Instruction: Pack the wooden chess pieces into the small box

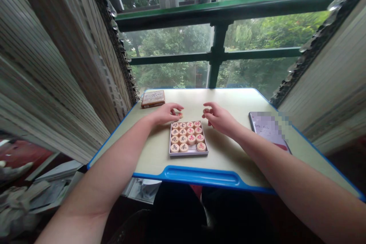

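Note:
A shallow white box [188,154] lies in front of me, holding rows of round wooden xiangqi pieces with black characters on the left and red ones on the right. In its front row, a gap shows between a black piece [183,148] and a red piece [201,146]. Just beyond the box's back left corner, my left hand [168,113] has its thumb and fingers curled at a xiangqi piece [180,115] with a red mark. My right hand [216,117], right of the box's back corner, pinches another xiangqi piece [206,111]; its character is unclear.
A small printed box [153,98] sits at the table's back left. On the right lies a phone or tablet [267,131], partly pixelated. The pale table [228,97] has a blue rim and a front tray groove [201,175]. Curtains and a window surround it.

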Available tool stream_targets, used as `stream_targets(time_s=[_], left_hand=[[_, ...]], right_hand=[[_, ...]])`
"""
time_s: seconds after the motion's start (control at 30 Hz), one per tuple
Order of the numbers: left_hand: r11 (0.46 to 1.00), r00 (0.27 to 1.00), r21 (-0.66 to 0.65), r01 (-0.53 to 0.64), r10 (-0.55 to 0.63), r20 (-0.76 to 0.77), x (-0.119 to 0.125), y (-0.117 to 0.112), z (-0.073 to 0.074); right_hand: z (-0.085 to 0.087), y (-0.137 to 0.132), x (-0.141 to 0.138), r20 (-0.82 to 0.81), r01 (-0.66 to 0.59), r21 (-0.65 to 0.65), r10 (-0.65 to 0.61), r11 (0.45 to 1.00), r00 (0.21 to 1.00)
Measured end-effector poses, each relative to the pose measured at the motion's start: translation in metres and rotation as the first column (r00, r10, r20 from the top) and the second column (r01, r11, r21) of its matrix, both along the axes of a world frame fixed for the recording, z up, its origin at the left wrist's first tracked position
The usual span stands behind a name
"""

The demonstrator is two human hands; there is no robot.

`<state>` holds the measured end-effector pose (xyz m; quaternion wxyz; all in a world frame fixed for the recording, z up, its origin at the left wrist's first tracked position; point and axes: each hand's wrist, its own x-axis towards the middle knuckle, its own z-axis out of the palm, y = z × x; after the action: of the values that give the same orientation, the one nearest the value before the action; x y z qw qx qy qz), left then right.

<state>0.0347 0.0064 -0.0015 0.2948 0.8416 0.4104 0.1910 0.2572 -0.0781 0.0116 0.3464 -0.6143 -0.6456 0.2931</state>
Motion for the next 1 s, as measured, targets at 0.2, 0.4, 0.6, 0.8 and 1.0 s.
stream_targets(time_s=[0.2, 0.4, 0.6, 0.8, 1.0], left_hand=[[1.0, 1.0, 0.025, -0.013, 0.013, -0.008, 0.001, -0.001, 0.004], [0.999, 0.999, 0.033, -0.008, 0.009, -0.035, -0.001, -0.001, 0.005], [1.0, 0.999, -0.009, -0.003, 0.002, -0.046, 0.0, -0.004, 0.007], [0.999, 0.999, -0.029, -0.019, 0.018, -0.033, 0.0, -0.005, 0.009], [1.0, 0.998, -0.01, 0.002, -0.002, -0.069, -0.002, -0.003, 0.006]], right_hand=[[0.003, -0.005, 0.001, 0.034, -0.098, 0.005, 0.097, 0.995, 0.995], [0.007, -0.006, 0.0, 0.14, -0.13, 0.103, 0.115, 0.986, 0.984], [0.008, -0.012, -0.002, 0.21, -0.236, 0.145, 0.203, 0.961, 0.956], [0.007, -0.016, -0.005, 0.172, -0.332, 0.1, 0.313, 0.938, 0.934], [0.006, -0.014, -0.004, 0.198, -0.274, 0.12, 0.247, 0.954, 0.948]])
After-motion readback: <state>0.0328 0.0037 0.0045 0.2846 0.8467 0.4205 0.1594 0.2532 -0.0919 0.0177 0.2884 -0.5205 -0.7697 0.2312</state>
